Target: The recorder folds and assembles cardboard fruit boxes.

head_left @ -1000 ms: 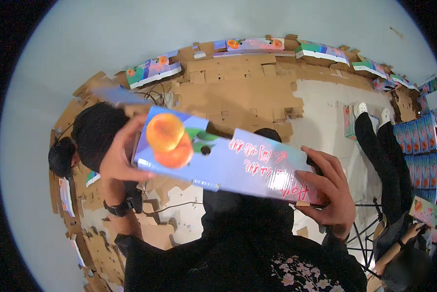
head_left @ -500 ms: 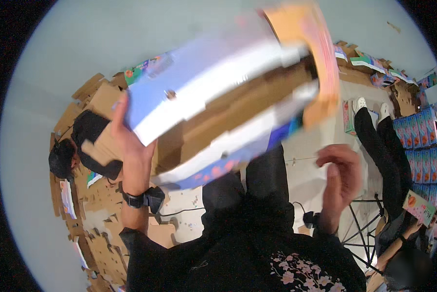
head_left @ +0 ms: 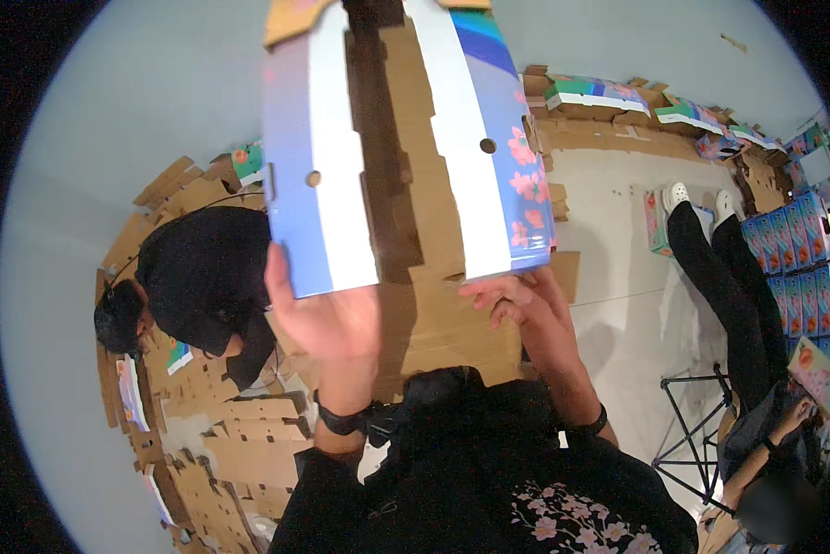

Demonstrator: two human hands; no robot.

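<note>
- Holding box (head_left: 447,138) just beyond both hands, probably light, stiff, kinda slick
- Clasping near-left corner with left hand (head_left: 333,319)
- Curling right hand (head_left: 533,303) at near-right edge, can't tell if pinching
- Grab side walls (head_left: 290,203), not bendy-looking flaps (head_left: 341,203)

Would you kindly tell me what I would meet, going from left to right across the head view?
Bent-over co-worker in black → left hand → right hand → black metal frame → stacked blue boxes

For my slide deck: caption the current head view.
Left hand holding a long blue-and-white cardboard box with pink blossoms, right hand at its lower edge.
</note>
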